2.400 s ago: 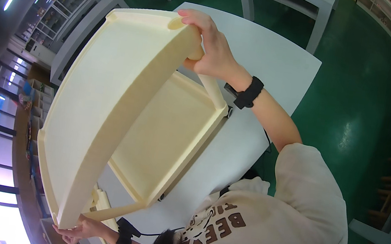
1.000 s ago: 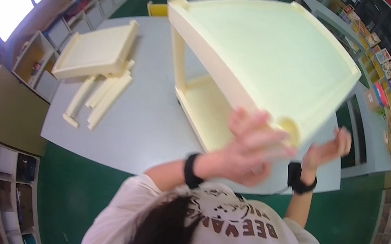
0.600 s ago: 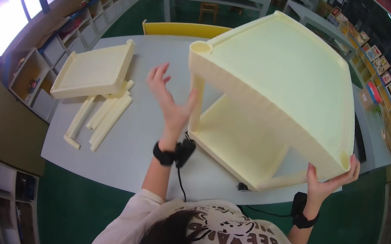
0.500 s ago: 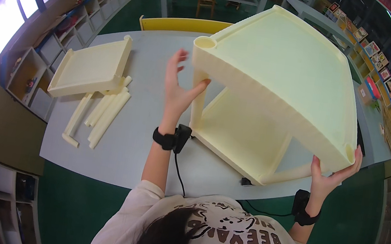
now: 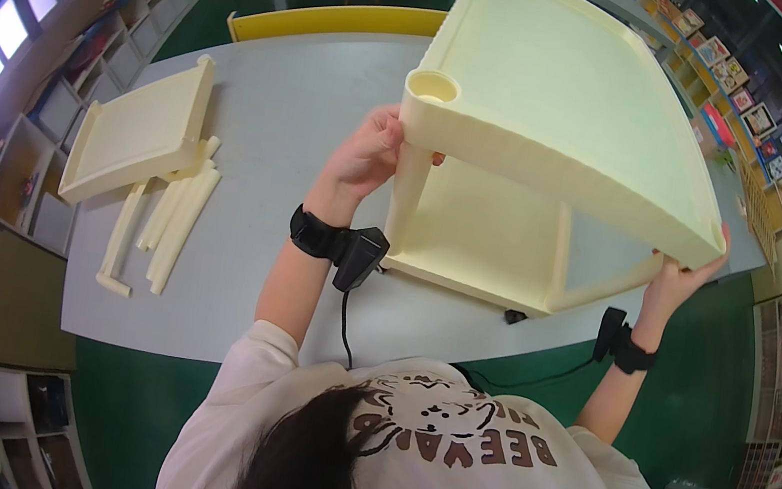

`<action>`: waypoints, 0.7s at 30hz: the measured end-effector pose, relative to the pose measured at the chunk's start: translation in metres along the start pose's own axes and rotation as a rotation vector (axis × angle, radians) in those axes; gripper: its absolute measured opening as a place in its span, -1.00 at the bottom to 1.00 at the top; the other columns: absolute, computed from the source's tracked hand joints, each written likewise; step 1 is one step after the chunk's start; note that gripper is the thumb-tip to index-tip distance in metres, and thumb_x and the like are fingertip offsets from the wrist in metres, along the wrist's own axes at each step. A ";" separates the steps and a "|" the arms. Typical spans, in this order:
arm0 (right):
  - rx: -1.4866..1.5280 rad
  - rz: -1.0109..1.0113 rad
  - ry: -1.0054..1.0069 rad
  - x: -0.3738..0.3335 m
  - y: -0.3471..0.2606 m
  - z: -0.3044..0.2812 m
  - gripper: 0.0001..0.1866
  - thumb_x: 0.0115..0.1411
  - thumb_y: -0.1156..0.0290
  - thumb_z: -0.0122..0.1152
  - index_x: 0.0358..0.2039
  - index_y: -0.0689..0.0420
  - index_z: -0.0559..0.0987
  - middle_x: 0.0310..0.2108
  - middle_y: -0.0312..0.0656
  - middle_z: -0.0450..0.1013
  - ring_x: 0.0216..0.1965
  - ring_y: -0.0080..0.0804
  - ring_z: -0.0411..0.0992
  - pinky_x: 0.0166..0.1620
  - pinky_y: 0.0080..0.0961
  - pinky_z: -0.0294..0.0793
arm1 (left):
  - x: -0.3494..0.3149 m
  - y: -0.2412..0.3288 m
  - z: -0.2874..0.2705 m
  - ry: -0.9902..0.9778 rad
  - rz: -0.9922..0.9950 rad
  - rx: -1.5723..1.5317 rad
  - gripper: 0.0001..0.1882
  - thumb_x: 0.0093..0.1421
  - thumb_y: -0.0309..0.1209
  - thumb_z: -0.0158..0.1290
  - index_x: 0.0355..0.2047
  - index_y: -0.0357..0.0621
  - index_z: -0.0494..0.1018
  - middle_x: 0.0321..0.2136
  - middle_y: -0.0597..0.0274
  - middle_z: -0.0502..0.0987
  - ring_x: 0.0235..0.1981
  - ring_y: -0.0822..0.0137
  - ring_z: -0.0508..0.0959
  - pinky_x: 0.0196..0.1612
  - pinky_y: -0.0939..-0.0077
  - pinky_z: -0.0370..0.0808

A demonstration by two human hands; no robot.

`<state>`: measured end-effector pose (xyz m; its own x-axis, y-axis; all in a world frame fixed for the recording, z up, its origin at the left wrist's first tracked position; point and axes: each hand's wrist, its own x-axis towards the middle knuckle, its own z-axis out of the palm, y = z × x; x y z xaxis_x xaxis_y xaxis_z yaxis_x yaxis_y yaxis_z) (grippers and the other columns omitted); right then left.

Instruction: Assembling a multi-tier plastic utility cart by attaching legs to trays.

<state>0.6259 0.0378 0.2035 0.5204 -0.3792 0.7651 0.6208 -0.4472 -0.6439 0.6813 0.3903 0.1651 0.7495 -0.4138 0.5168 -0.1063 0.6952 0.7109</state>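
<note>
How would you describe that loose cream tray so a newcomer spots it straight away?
On the pale grey table, look left of the cream two-tier stand that the left hand and right hand grip. There lies a cream tray, cream rods showing on its near side. Unlike the stand, it is a single tray, with no hand on it.

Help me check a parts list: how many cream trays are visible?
3. The upper tray between the left hand and right hand; the lower tray beneath it; the loose tray at the left of the table, by tubes. Others could be hidden behind the upper tray.
</note>
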 end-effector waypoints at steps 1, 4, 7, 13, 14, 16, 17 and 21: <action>0.019 0.025 0.011 0.003 0.006 -0.002 -0.33 -0.11 0.73 0.00 0.03 0.06 0.07 -0.14 -0.19 0.16 -0.36 -0.46 0.30 -0.51 -0.63 0.37 | 0.003 -0.003 0.002 -0.019 -0.003 0.080 -0.40 -0.10 -0.03 0.09 -0.21 -0.30 0.32 -0.33 0.13 0.44 -0.32 0.29 0.45 -0.21 0.44 0.37; -0.035 -0.012 0.034 0.014 0.027 -0.010 -0.37 -0.10 0.71 0.00 0.02 0.06 0.11 -0.11 -0.19 0.16 -0.30 -0.46 0.30 -0.43 -0.61 0.39 | 0.002 -0.011 0.019 0.101 -0.028 0.054 -0.38 -0.16 -0.02 0.13 -0.25 -0.30 0.35 -0.36 0.15 0.46 -0.35 0.31 0.46 -0.21 0.42 0.38; -0.150 -0.123 0.051 0.022 0.032 -0.010 -0.42 -0.08 0.64 0.05 0.00 0.11 0.15 -0.07 -0.22 0.16 -0.11 -0.45 0.23 -0.14 -0.56 0.31 | 0.003 -0.015 0.029 0.134 -0.034 0.087 -0.41 -0.18 -0.04 0.15 -0.28 -0.30 0.37 -0.37 0.16 0.46 -0.35 0.32 0.47 -0.22 0.42 0.40; -0.030 -0.083 0.006 0.039 0.054 -0.018 -0.44 -0.05 0.56 0.08 0.00 0.12 0.16 -0.06 -0.23 0.17 -0.05 -0.46 0.18 -0.04 -0.57 0.21 | 0.005 -0.028 0.046 0.115 -0.056 -0.034 -0.44 -0.18 -0.08 0.17 -0.30 -0.30 0.38 -0.38 0.18 0.47 -0.36 0.36 0.47 -0.24 0.46 0.41; -0.033 -0.082 0.010 0.042 0.056 -0.018 -0.44 -0.05 0.56 0.08 0.00 0.12 0.16 -0.06 -0.23 0.17 -0.05 -0.46 0.18 -0.04 -0.57 0.21 | 0.006 -0.032 0.045 0.111 -0.060 -0.036 -0.44 -0.18 -0.08 0.17 -0.30 -0.30 0.38 -0.38 0.18 0.47 -0.36 0.36 0.47 -0.24 0.46 0.41; -0.057 -0.092 0.011 0.045 0.061 -0.019 -0.45 -0.03 0.57 0.06 0.00 0.12 0.16 -0.06 -0.22 0.17 -0.05 -0.46 0.18 -0.02 -0.56 0.19 | 0.003 -0.038 0.042 0.153 -0.081 -0.088 -0.49 -0.15 -0.12 0.15 -0.31 -0.29 0.38 -0.39 0.20 0.47 -0.36 0.38 0.47 -0.25 0.49 0.40; -0.061 -0.088 0.013 0.047 0.062 -0.017 -0.45 -0.03 0.57 0.06 0.00 0.12 0.16 -0.06 -0.22 0.17 -0.05 -0.46 0.18 -0.02 -0.56 0.19 | 0.003 -0.038 0.042 0.153 -0.087 -0.089 -0.49 -0.15 -0.12 0.15 -0.31 -0.29 0.38 -0.39 0.20 0.47 -0.36 0.38 0.47 -0.25 0.49 0.40; -0.014 -0.089 0.009 0.053 0.061 -0.015 -0.42 -0.10 0.61 0.08 -0.01 0.14 0.19 -0.08 -0.22 0.20 -0.06 -0.45 0.18 0.00 -0.57 0.12 | 0.004 -0.036 0.048 0.135 -0.046 -0.044 -0.54 -0.09 -0.16 0.12 -0.30 -0.28 0.38 -0.40 0.22 0.47 -0.36 0.39 0.46 -0.25 0.51 0.39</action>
<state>0.6831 -0.0216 0.2045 0.4584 -0.3446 0.8192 0.6557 -0.4910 -0.5735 0.6562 0.3352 0.1645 0.8345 -0.3649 0.4129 -0.0435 0.7034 0.7094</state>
